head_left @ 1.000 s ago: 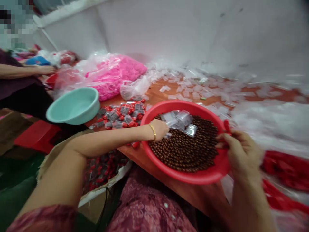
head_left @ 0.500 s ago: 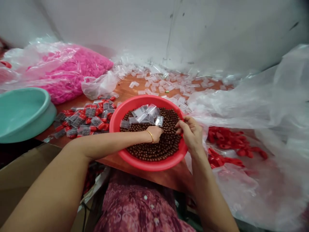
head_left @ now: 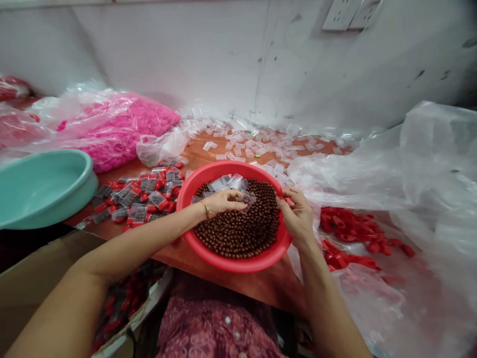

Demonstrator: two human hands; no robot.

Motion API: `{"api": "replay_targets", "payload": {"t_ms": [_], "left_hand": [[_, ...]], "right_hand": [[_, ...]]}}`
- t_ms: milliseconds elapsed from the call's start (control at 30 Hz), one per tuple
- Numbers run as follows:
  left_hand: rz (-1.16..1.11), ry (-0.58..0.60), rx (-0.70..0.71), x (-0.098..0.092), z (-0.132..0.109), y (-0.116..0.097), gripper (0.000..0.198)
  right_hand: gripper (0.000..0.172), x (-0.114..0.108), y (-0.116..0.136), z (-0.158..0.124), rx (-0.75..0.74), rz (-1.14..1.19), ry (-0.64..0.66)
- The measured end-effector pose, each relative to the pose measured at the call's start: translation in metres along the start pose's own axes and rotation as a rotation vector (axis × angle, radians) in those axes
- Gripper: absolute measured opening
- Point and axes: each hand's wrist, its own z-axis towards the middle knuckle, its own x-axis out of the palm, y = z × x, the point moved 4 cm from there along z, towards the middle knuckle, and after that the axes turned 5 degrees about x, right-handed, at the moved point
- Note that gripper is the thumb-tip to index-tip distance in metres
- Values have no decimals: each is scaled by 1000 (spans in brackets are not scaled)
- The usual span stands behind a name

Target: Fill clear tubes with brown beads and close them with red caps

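A red basin [head_left: 238,265] holds many round brown beads [head_left: 238,238], with several clear plastic cases [head_left: 227,183] lying on top. Over the beads, my left hand [head_left: 223,202], a gold bangle at its wrist, grips a small clear plastic case [head_left: 247,200] between thumb and fingers. What is inside that case is hard to make out. My right hand [head_left: 298,216] is at the basin's right rim with thumb and fingers pinched together. Something red shows at its fingertips, but I cannot tell it from the rim.
Left of the basin is a pile of clear cases with red caps [head_left: 139,199], beside a teal basin [head_left: 48,199]. Behind are a bag of pink pieces [head_left: 126,124] and scattered clear cases [head_left: 257,144]. Red caps [head_left: 350,226] and plastic sheeting [head_left: 372,171] lie right.
My left hand, earlier down in the beads, is now raised and slightly left, with a clear case in its fingers. My right hand stays by the rim. The view has tilted upward.
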Motion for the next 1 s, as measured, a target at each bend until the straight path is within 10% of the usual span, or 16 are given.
{"api": "replay_targets", "payload": {"t_ms": [200, 500, 1000], "left_hand": [[-292, 72, 5, 0, -11, 9, 42], [-257, 104, 85, -2, -8, 4, 51], [-262, 110, 171, 0, -13, -5, 49]], "right_hand": [[16, -4, 2, 0, -234, -264, -70], [20, 30, 19, -5, 82, 227, 62], [21, 45, 36, -13, 294, 332, 245]]}}
